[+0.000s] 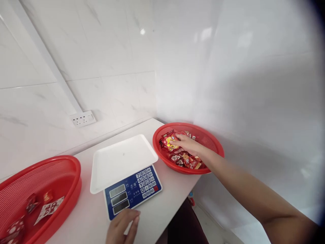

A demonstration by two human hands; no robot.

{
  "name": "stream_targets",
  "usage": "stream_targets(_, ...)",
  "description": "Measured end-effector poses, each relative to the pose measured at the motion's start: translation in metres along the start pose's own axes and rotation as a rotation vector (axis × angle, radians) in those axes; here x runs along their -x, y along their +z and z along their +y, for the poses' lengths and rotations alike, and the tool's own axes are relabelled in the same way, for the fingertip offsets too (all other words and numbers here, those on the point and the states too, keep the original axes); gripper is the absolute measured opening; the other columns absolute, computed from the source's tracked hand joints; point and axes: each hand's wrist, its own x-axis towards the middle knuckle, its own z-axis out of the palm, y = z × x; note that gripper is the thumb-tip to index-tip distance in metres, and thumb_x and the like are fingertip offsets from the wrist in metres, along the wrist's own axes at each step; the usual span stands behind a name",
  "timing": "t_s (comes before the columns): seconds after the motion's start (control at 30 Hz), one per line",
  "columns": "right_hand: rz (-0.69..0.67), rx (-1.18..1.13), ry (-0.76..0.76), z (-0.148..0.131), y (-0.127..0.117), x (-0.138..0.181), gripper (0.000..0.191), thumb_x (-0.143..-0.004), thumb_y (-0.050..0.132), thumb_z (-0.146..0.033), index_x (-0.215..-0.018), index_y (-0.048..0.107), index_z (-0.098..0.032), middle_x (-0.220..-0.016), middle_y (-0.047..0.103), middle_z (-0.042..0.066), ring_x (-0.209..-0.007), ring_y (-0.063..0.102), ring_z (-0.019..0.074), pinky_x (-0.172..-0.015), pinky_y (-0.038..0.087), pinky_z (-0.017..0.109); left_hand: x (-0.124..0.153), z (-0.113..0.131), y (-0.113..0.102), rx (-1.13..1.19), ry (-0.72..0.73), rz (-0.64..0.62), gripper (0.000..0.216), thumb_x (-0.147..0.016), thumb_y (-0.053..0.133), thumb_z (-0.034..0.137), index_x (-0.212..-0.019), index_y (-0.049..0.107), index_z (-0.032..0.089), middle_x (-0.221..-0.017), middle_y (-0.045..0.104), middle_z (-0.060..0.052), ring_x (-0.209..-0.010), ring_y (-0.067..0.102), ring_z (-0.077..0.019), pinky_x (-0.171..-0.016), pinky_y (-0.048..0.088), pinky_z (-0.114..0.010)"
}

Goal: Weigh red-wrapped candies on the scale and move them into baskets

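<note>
My right hand [187, 143] reaches into the red basket [218, 145] on the right, its fingers and thumb closed on a shiny red-and-yellow snack packet [170, 141]. Several other small red packets [190, 162] lie in the basket below and around that hand. My left hand [123, 226] rests at the front edge of a blue digital scale [133, 189], close to its lower display. Its fingers are loosely bent, with a gap to the thumb, and hold nothing. The white weighing tray [123, 162] on the scale bears nothing.
A second red basket [76, 183] at the left holds a few packets and a white-and-red patterned packet [49, 209]. Both baskets and the scale stand on a white table [81, 217]. Walls close in behind and right. A power socket [83, 118] is on the back wall.
</note>
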Motion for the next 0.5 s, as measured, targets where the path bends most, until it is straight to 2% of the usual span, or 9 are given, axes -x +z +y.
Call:
stream_targets(0.07, -0.111, -0.057, -0.022, -0.009, 0.026, -0.007, 0.048, -0.074, 0.07, -0.035, -0.116, 0.054, -0.019, -0.127, 0.054, 0.01, -0.106, 0.058, 0.0224, -0.068, 0.06, 0.028, 0.006, 0.001, 0.014, 0.031, 0.091, -0.043, 0.01, -0.085, 0.053, 0.02, -0.09, 0.061, 0.021, -0.073, 0.068, -0.002, -0.065, 0.066, -0.0105, -0.062, 0.052, -0.015)
stream_targets(0.17, -0.353, -0.034, -0.064, -0.022, 0.07, -0.022, 0.045, -0.082, 0.061, -0.038, -0.12, 0.051, -0.016, -0.114, 0.062, 0.011, -0.096, 0.063, 0.0182, -0.076, 0.058, 0.03, 0.012, -0.002, 0.026, 0.022, 0.126, -0.091, 0.012, -0.084, 0.051, 0.015, -0.092, 0.059, 0.02, -0.069, 0.066, -0.002, -0.062, 0.064, -0.0111, -0.059, 0.052, -0.018)
stream_targets(0.23, -0.371, 0.131, -0.135, -0.028, 0.094, -0.033, 0.05, -0.087, 0.054, -0.041, -0.129, 0.044, -0.016, -0.114, 0.062, 0.012, -0.094, 0.064, 0.0167, -0.077, 0.057, 0.03, 0.017, -0.005, 0.029, 0.007, 0.121, -0.117, 0.011, -0.084, 0.05, 0.014, -0.091, 0.059, 0.019, -0.068, 0.065, -0.002, -0.061, 0.063, -0.0118, -0.057, 0.051, -0.019)
stream_targets(0.3, -0.284, 0.319, -0.197, -0.031, 0.107, -0.044, 0.054, -0.088, 0.052, -0.039, -0.135, 0.038, -0.018, -0.119, 0.059, 0.013, -0.094, 0.063, 0.0175, -0.075, 0.057, 0.03, 0.02, -0.008, 0.029, 0.002, 0.101, -0.112, 0.012, -0.085, 0.049, 0.015, -0.09, 0.059, 0.019, -0.069, 0.065, -0.003, -0.061, 0.063, -0.0122, -0.057, 0.051, -0.02)
stream_targets(0.4, -0.172, 0.482, -0.228, -0.03, 0.1, -0.052, 0.049, -0.084, 0.057, -0.032, -0.13, 0.046, -0.019, -0.123, 0.057, 0.012, -0.101, 0.059, 0.0217, -0.084, 0.052, 0.034, 0.025, -0.011, 0.028, 0.013, 0.056, -0.101, 0.012, -0.085, 0.048, 0.016, -0.089, 0.059, 0.02, -0.07, 0.066, -0.003, -0.062, 0.063, -0.012, -0.057, 0.05, -0.02)
stream_targets(0.5, -0.125, 0.624, -0.227, -0.023, 0.063, -0.05, 0.04, -0.082, 0.058, -0.027, -0.121, 0.055, -0.019, -0.116, 0.061, 0.011, -0.105, 0.056, 0.0241, -0.092, 0.044, 0.036, 0.027, -0.011, 0.03, 0.043, -0.017, -0.106, 0.013, -0.087, 0.048, 0.019, -0.087, 0.06, 0.02, -0.069, 0.065, -0.003, -0.063, 0.063, -0.0121, -0.059, 0.05, -0.021)
